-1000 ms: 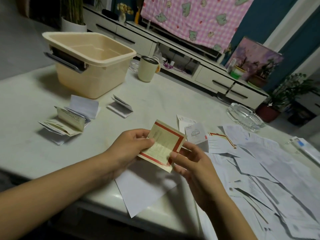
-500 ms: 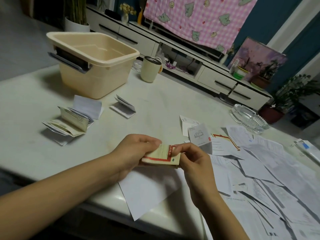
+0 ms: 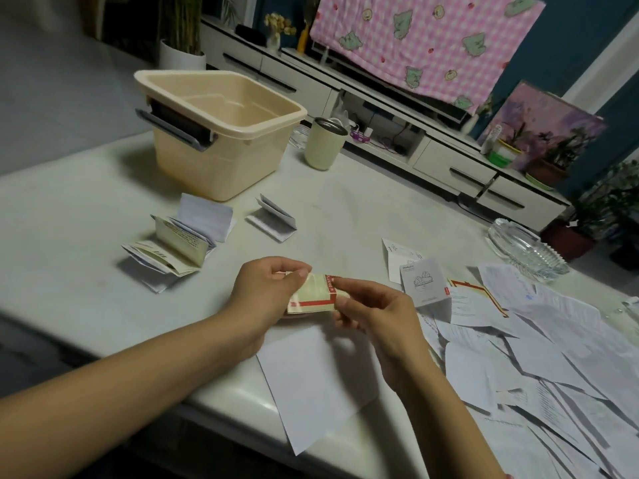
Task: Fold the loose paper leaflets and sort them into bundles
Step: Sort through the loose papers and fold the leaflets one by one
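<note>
Table: 1 beige bin; 1 loose-leaflet pile at right; 2 folded stacks at left, larger bundle and smaller bundle. 1 red-bordered leaflet low over the near edge, left hand and right hand fingers pinching its ends. Was open and upright 1 s ago, now folded flatter.

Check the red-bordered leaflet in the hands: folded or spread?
Folded. The red-bordered leaflet is a compact doubled-over packet, pinched at its ends by the left hand and the right hand.

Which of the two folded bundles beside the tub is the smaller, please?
The white bundle lying alone in front of the tub, nearer the cup; the larger bundle to its left piles several white and cream leaflets together.
</note>
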### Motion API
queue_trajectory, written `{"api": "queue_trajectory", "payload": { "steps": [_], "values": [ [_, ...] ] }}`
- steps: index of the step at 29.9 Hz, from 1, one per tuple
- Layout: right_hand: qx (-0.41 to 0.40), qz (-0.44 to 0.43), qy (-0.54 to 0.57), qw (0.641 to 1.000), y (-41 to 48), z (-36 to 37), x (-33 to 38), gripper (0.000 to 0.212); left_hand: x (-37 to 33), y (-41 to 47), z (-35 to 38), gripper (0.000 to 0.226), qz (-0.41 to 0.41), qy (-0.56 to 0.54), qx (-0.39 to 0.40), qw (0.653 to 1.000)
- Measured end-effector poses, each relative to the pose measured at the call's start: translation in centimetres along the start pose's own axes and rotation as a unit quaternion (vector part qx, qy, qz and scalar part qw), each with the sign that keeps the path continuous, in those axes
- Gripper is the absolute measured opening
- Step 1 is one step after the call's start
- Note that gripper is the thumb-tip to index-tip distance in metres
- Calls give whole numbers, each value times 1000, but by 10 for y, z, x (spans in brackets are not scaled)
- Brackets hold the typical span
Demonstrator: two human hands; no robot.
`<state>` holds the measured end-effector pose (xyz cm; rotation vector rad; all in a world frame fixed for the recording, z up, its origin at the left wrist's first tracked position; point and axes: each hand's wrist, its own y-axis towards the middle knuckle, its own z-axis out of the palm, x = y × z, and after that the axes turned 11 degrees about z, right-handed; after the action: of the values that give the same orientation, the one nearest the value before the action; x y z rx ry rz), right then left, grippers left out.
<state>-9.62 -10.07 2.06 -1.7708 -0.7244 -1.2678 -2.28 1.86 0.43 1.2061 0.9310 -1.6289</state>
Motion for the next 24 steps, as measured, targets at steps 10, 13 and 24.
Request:
{"api": "queue_trajectory", "payload": {
  "steps": [10,13,24],
  "values": [
    [-102,46,67,992,85,20,23,17,-4,16,-8,30,36,75,-17,996],
    [-112,24,-51,992,112,39,30,24,0,19,-6,30,84,147,2,986],
    [-115,-1,-156,981,86,2,36,22,20,-13,0,107,148,584,347,719]
  ]
}}
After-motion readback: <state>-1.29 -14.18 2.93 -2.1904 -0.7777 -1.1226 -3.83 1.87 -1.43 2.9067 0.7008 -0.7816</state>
